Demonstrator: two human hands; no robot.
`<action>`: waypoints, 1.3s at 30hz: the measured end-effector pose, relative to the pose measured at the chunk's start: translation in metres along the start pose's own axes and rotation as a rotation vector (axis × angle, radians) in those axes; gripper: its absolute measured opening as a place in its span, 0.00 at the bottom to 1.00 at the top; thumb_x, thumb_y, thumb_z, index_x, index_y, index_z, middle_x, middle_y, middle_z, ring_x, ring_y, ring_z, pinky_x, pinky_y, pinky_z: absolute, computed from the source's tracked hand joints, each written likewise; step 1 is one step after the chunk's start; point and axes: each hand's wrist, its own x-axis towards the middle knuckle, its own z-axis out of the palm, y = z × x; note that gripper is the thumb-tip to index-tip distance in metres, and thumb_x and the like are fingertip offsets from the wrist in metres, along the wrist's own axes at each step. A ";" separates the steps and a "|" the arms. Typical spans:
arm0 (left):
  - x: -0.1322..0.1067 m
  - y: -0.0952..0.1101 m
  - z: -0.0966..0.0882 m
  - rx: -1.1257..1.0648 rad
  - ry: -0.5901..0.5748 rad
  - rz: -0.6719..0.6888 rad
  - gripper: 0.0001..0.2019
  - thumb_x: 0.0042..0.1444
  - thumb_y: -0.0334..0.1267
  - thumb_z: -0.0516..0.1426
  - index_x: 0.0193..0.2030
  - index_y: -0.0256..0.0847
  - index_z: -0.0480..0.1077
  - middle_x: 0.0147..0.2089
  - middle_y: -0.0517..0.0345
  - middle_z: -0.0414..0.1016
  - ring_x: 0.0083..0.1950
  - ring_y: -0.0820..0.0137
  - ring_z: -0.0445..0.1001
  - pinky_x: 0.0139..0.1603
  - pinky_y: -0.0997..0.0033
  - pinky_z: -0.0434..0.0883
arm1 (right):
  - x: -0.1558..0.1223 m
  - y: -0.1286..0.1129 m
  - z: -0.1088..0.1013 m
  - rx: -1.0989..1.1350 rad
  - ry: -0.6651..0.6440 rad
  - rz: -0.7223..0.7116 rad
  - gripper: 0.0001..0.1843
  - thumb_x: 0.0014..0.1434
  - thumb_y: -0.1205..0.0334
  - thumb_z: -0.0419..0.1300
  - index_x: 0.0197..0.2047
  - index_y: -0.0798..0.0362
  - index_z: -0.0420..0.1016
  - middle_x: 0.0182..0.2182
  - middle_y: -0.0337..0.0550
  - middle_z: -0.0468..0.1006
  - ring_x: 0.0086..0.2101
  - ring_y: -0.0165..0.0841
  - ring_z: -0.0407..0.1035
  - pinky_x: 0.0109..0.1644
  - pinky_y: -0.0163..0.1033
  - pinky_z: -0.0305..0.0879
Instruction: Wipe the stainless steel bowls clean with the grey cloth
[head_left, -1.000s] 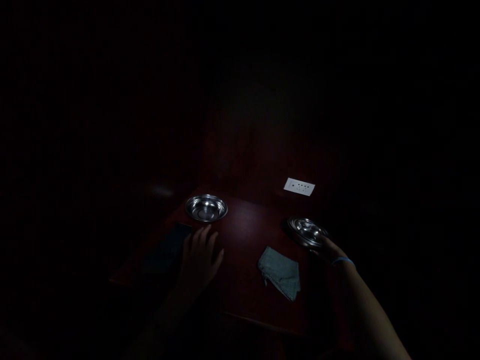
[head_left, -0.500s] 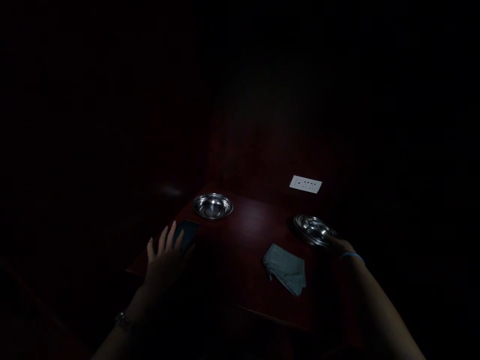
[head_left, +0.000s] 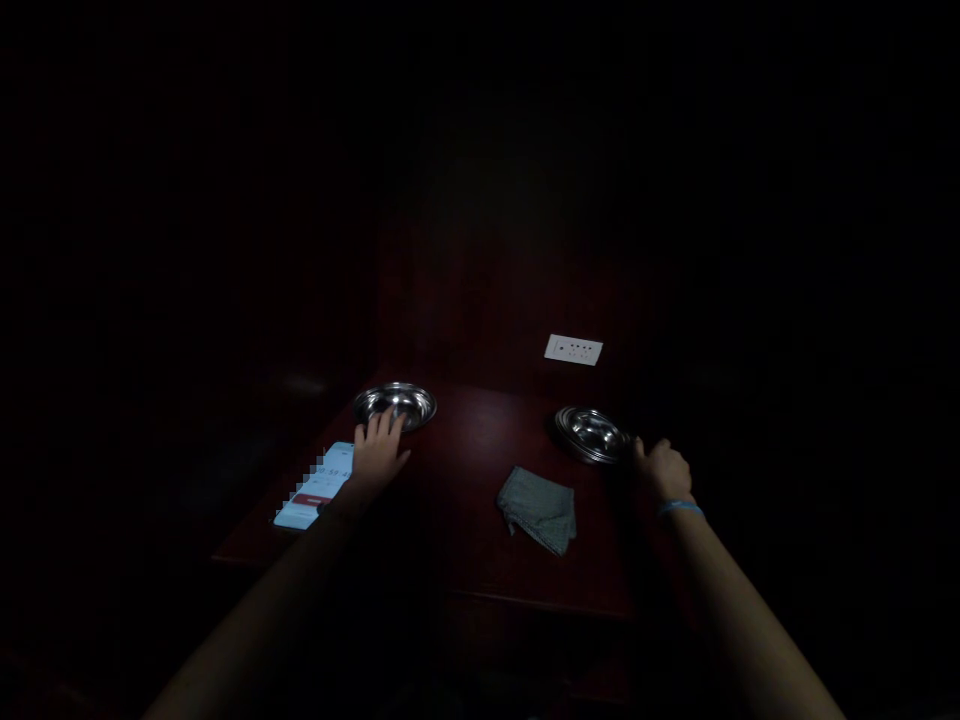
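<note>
My left hand (head_left: pixel 379 455) reaches over the near rim of a shiny steel bowl (head_left: pixel 416 405) at the table's back left, fingers spread. Whether the fingertips touch the metal I cannot tell. Beside that wrist lies a phone (head_left: pixel 311 492) with a lit screen showing timer digits. On the right, my right hand (head_left: pixel 664 472) is just off the edge of a stack of shallow steel bowls (head_left: pixel 592 435), its fingers loosely bent and apart with nothing visible in them. Between my arms a folded grey-green cloth (head_left: pixel 538 508) lies on the table.
The dark red table (head_left: pixel 472 440) has its front edge below the cloth. A white socket plate (head_left: pixel 574 349) is on the wall behind. Most of the surroundings are too dark to make out.
My left hand has moved forward and right from over the phone to the left bowl, and the phone's screen is now lit. My right hand has come off the bowl stack. The view has shifted slightly.
</note>
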 end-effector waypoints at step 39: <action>-0.058 0.045 -0.019 -1.067 -0.058 -0.618 0.44 0.56 0.42 0.64 0.74 0.28 0.51 0.76 0.25 0.48 0.69 0.48 0.68 0.68 0.52 0.68 | -0.215 0.029 0.064 -0.225 -0.286 -0.628 0.21 0.67 0.66 0.57 0.61 0.42 0.77 0.61 0.37 0.77 0.63 0.36 0.69 0.67 0.44 0.65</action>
